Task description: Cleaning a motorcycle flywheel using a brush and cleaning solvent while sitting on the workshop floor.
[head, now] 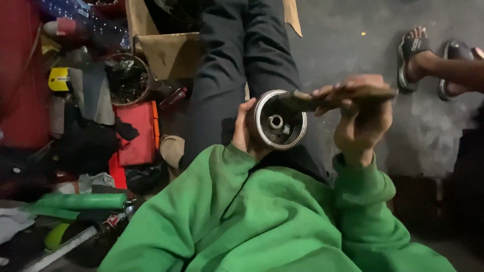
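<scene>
The round metal drum (280, 120) sits in front of me, above my lap, open side facing up toward me, w/ a small hub in the middle. My left hand (244, 132) cups it from the left & behind, fingers wrapped round the outside, thumb along the rim. My right hand (359, 113) is closed tight on a wooden-handled tool (333, 97); its dark front end goes over the rim into the drum. Can't tell what kind of tip it has, too dark in there. Both arms in green sleeves (262, 211). Past the drum, my legs in dark trousers (242, 55) stretch out on the grey floor (353, 40). Left: red box (136, 133), bowl of dark bits (127, 78), cardboard box (169, 53), green tube (80, 201). Top right: another person's feet in sandals (416, 53).
</scene>
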